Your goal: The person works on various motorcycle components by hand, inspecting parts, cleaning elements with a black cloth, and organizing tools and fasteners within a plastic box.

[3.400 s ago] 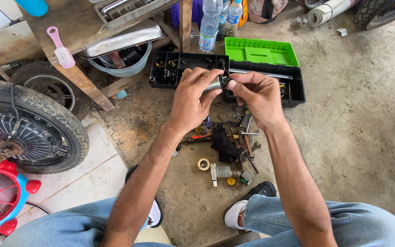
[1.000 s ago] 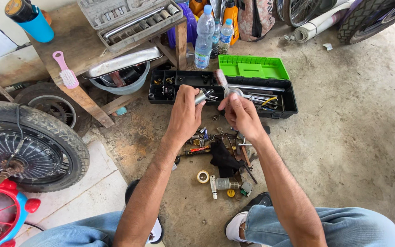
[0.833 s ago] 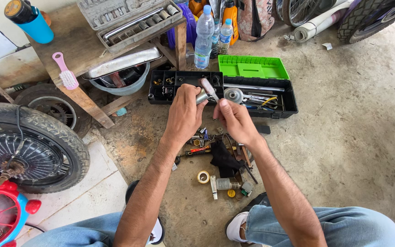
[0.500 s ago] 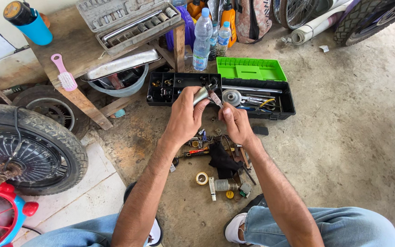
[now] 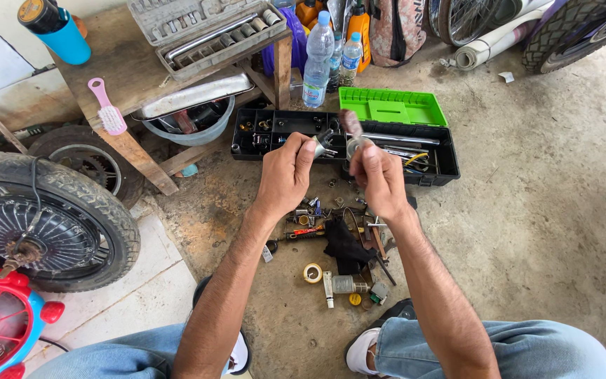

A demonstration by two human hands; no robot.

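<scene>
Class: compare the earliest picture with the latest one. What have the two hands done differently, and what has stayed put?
The hands, first pressed together on one small metal piece, have parted: the left hand keeps the metal part, the right hand now holds a brush-like tool upright. The black toolbox and tyre lie unchanged.
</scene>
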